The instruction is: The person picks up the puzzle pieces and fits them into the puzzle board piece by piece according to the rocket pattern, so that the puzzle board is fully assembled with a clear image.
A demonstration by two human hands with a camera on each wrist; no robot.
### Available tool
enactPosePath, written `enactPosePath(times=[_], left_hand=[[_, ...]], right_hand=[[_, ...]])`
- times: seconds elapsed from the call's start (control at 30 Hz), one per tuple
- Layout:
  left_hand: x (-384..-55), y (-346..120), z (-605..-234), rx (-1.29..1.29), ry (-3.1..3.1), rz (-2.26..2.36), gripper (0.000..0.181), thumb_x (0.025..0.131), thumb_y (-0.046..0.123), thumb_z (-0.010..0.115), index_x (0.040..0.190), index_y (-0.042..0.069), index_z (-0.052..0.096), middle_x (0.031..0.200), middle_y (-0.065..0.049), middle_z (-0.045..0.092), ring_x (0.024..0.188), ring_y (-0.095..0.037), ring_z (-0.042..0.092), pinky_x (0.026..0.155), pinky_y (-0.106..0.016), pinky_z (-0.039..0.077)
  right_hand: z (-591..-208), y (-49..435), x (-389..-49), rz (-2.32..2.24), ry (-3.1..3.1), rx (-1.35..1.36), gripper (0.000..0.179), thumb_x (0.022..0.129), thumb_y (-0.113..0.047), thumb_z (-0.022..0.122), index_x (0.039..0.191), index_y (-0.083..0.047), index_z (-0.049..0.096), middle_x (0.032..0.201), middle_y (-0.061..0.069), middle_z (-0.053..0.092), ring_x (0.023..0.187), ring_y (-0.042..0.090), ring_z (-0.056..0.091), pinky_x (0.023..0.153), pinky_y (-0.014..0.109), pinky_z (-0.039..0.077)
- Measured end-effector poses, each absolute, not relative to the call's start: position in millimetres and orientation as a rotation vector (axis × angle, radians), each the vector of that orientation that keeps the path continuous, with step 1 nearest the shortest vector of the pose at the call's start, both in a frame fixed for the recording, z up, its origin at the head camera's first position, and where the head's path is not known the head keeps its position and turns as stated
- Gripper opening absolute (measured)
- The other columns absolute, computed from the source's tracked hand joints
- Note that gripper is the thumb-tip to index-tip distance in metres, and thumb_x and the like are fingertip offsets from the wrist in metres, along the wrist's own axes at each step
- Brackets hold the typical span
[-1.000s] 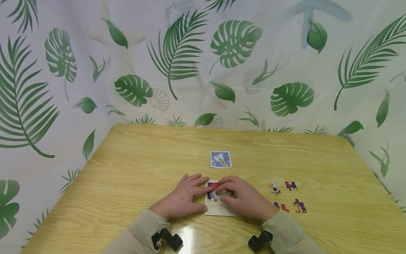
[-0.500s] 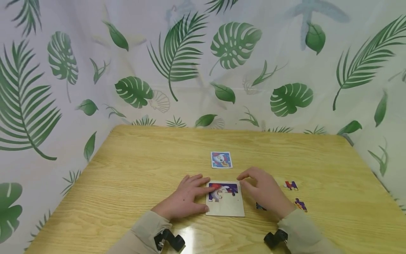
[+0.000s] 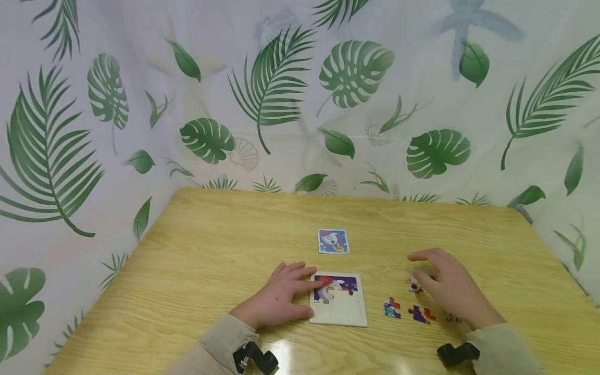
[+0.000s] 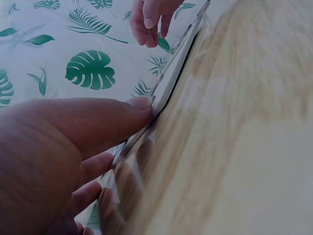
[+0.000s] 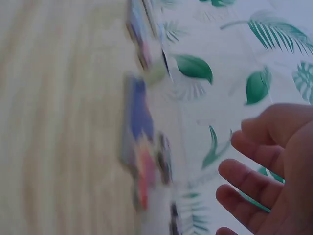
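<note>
My left hand (image 3: 283, 294) rests at the left side of a shallow puzzle board (image 3: 339, 315). Its index finger lies over the upper left pieces, and the thumb (image 4: 110, 117) touches the board's edge in the left wrist view. Fitted pieces (image 3: 349, 283) with a purple and white picture fill the upper and left part of the board. My right hand (image 3: 452, 284) hovers over loose pieces to the right, fingers loosely bent and holding nothing. Beneath its thumb lies a white piece (image 3: 413, 284); nearer are a red-and-blue piece (image 3: 392, 308) and a purple-and-orange piece (image 3: 421, 314).
A small square picture card (image 3: 334, 241) lies behind the board on the wooden table (image 3: 211, 234). Another loose piece (image 3: 453, 317) shows partly below my right wrist. A white cloth printed with green leaves (image 3: 281, 156) hangs behind the table.
My right hand has left the board and moved right, over the loose pieces. The board's upper right pieces now show. My left hand has stayed on the board.
</note>
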State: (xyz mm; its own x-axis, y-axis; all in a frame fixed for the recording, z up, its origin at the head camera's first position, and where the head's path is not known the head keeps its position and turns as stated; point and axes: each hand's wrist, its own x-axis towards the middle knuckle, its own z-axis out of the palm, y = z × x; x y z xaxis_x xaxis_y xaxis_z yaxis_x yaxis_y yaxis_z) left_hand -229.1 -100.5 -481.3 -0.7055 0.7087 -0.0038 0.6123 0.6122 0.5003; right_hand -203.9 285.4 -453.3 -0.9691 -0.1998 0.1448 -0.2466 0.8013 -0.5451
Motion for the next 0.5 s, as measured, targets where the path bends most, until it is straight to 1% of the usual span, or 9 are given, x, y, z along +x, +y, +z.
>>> enactPosePath(times=[0.2,0.37,0.5], left_hand=[[-226.5,-98.0,-486.9,1.063,2.621,0.723,0.065,0.091,0.046,0.07,0.151,0.03,0.051,0.163,0.005,0.03,0.153,-0.024,0.015,0.122,-0.054,-0.001],[-226.6,-99.2,-486.3,1.09,2.63,0.708,0.07,0.089,0.049,0.07,0.152,0.031,0.048,0.164,0.004,0.029,0.153,-0.025,0.014,0.121,-0.055,-0.001],[-227.1,-100.5,-483.2,1.093,2.643,0.687,0.073,0.088,0.05,0.071,0.153,0.03,0.047,0.165,0.003,0.028,0.153,-0.026,0.014,0.121,-0.055,-0.002]], right_hand=[[-459.8,316.8,-202.0,0.885,-2.943,0.418,0.039,0.099,-0.03,0.067,0.132,-0.01,0.064,0.136,0.015,0.054,0.125,0.042,0.049,0.095,0.069,0.041],[-468.0,326.2,-201.0,0.98,-2.997,0.484,0.046,0.097,-0.035,0.069,0.136,-0.01,0.062,0.145,0.02,0.046,0.129,0.046,0.043,0.094,0.07,0.041],[-471.8,327.8,-202.8,1.003,-2.989,0.552,0.047,0.096,-0.034,0.071,0.135,-0.009,0.062,0.149,0.021,0.041,0.132,0.049,0.038,0.095,0.071,0.04]])
